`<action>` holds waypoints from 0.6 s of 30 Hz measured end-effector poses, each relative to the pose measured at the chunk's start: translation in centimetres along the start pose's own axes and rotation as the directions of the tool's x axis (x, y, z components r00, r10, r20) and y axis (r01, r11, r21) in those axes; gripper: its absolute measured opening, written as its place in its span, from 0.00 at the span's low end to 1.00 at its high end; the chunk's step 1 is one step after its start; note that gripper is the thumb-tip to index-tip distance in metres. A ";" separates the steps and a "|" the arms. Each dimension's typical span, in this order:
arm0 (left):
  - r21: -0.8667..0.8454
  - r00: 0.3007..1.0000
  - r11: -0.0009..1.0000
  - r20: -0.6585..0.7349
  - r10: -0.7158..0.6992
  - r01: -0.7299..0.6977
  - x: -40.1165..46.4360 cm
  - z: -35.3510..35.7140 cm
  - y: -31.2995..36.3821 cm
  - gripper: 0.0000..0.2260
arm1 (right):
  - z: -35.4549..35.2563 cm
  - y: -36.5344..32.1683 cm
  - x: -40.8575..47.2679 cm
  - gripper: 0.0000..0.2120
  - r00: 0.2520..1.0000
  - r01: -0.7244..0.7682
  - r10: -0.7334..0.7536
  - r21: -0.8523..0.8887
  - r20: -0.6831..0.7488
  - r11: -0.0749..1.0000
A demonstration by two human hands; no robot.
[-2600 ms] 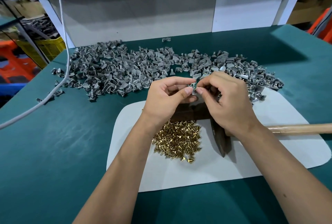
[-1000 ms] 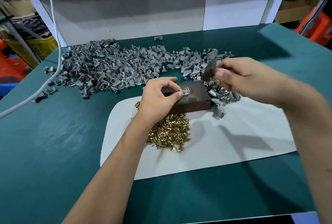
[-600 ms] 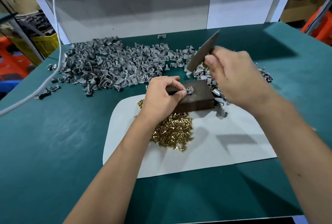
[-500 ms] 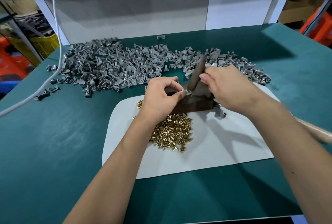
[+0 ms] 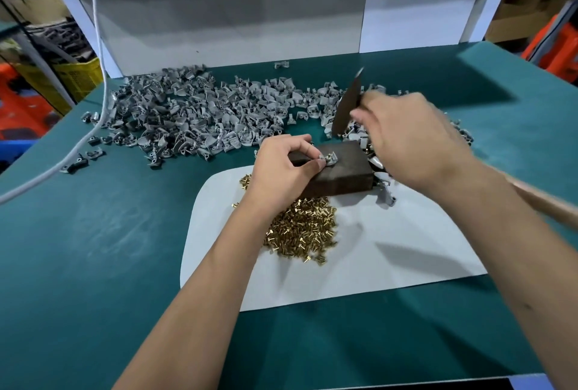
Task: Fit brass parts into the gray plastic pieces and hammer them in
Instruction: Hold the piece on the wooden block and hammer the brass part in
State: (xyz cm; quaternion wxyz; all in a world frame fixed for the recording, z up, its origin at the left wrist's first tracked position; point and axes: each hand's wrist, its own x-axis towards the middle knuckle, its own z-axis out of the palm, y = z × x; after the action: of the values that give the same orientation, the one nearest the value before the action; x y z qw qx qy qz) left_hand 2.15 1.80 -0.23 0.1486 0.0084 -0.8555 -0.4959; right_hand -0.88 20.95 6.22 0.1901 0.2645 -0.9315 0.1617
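1. I work on the green desk (image 5: 93, 249), with the white mat (image 5: 391, 252) laid on it near me. I would keep everything on this footing, so nothing slides under a blow.
2. The big heap of gray plastic pieces (image 5: 194, 117) lies across the far side of the desk, well clear of my swing; I judge it needs no tidying now.
3. The dark block (image 5: 344, 170) sits at the mat's far edge as my anvil. I want every strike to land over its flat top.
4. My right hand (image 5: 413, 145) has its fingers wrapped round the hammer (image 5: 348, 108), head raised above the block. Short, square taps should serve better than a hard swing.
5. The brass parts (image 5: 300, 230) sit piled on the mat just in front of the block, handy for the next fit.
6. My left hand (image 5: 281, 170) pinches the gray piece (image 5: 328, 159) on the block's top, fingertips clamped close beside the brass insert. I would keep them low and off the strike line.
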 end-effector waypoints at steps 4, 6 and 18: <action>-0.013 1.000 1.000 -0.007 0.011 -0.011 0.0 0.1 -0.1 0.08 | 1.4 -1.5 -1.1 0.11 0.985 -0.052 0.052 -0.007 0.167 0.999; -0.029 1.000 1.000 -0.007 -0.007 0.007 -0.1 0.0 0.0 0.08 | 0.9 -0.9 -0.4 0.12 0.977 -0.048 0.062 -0.070 0.205 0.996; -0.068 1.000 0.997 0.008 -0.022 0.023 0.2 0.2 -0.4 0.11 | 0.2 -1.5 -0.1 0.11 0.999 -0.018 0.021 -0.078 0.035 0.997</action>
State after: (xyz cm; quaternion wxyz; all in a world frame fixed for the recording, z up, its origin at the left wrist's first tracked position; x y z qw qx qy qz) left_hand 1.91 1.73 -0.57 0.1402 0.0113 -0.8385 -0.5264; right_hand -0.01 19.65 6.27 0.1818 0.2508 -0.9429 0.1224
